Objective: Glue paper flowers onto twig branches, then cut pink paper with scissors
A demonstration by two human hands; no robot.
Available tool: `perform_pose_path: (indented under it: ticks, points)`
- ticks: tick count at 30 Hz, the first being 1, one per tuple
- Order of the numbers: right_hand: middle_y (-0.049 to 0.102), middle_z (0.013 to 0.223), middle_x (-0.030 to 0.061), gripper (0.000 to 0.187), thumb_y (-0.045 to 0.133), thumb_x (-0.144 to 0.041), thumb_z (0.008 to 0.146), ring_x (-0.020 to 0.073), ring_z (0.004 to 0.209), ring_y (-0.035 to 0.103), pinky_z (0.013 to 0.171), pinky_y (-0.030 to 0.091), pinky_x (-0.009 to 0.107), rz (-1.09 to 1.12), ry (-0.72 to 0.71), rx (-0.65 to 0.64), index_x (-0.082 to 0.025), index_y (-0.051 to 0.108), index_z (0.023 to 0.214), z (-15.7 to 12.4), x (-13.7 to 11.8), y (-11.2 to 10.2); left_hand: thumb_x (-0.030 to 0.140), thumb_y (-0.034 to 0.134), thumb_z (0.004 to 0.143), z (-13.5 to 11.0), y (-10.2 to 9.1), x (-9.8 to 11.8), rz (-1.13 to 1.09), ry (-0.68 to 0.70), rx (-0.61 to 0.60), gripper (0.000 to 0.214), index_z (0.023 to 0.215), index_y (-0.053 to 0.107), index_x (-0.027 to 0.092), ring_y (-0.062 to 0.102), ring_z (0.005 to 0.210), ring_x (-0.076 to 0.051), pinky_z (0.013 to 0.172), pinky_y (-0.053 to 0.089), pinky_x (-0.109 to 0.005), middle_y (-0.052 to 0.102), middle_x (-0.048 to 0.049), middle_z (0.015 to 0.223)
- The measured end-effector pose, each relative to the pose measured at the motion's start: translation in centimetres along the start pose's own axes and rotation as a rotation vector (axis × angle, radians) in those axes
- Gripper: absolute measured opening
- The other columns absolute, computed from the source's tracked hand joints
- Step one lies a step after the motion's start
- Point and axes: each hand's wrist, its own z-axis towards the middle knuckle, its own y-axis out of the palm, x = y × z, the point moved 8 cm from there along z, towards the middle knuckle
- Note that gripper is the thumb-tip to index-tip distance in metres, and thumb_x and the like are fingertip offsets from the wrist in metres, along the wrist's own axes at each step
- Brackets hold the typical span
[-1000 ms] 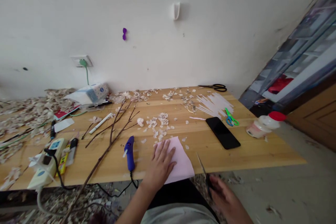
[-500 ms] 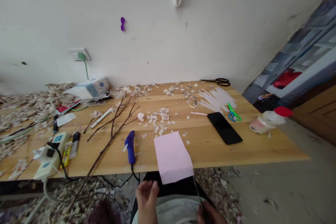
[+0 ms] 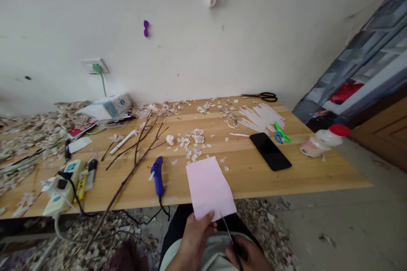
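Note:
A pale pink sheet of paper (image 3: pixel 210 186) overhangs the table's front edge, its upper part over the wood. My left hand (image 3: pixel 197 235) pinches the lower edge of the sheet, thumb on top. Close by on the right, my right hand (image 3: pixel 249 253) grips black-handled scissors (image 3: pixel 234 245). Their blade points up and left and reaches the paper's lower edge. Whether the blades are apart cannot be made out.
On the wooden table (image 3: pixel 286 184) lie a blue glue gun (image 3: pixel 158 175), a bare branch (image 3: pixel 135 163), a black phone (image 3: pixel 270 151), green-blue scissors (image 3: pixel 281 133) and paper strips (image 3: pixel 262 118). Jars (image 3: pixel 313 146) stand right; a power strip (image 3: pixel 65 188) lies left. Dry petals are scattered around.
My left hand has moved up and right from beside the sheet and now grips its lower edge. The scissors have shifted left, their blade now at the paper's bottom edge.

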Motion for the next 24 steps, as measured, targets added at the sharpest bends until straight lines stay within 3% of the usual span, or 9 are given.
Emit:
perform_pose_path:
  ticks: [7,16,24]
  points:
    - [0.074,0.081,0.0037,0.034,0.067,-0.055,0.078,0.0270,0.085,0.068,0.078,0.052,0.032,0.096,-0.005,-0.052,-0.021,0.070,0.080,0.2,-0.7,-0.4,0.021,0.100,0.049,0.4,-0.2,-0.2,-0.029,0.007,0.045,0.034,0.071,0.077,0.009,0.061,0.052,-0.012,0.052,0.053,-0.023,0.074,-0.0060,0.064]
    - [0.078,0.101,0.0090,0.039,0.064,-0.052,0.083,0.0299,0.101,0.070,0.092,0.052,0.036,0.162,-0.010,-0.147,-0.018,0.074,0.097,0.1,-1.6,0.5,0.018,0.096,0.058,-1.1,0.1,-1.0,-0.056,-0.056,0.033,0.026,0.073,0.076,0.011,0.064,0.054,-0.013,0.050,0.054,-0.021,0.071,-0.0041,0.064]
    - [0.076,0.088,0.0069,0.039,0.064,-0.056,0.082,0.0295,0.092,0.070,0.081,0.052,0.035,0.122,-0.002,-0.104,-0.018,0.071,0.087,0.3,-0.4,0.3,0.019,0.097,0.056,-0.7,-0.3,-1.1,-0.026,-0.025,0.030,0.026,0.070,0.077,0.010,0.062,0.052,-0.013,0.051,0.054,-0.021,0.071,-0.0038,0.061]
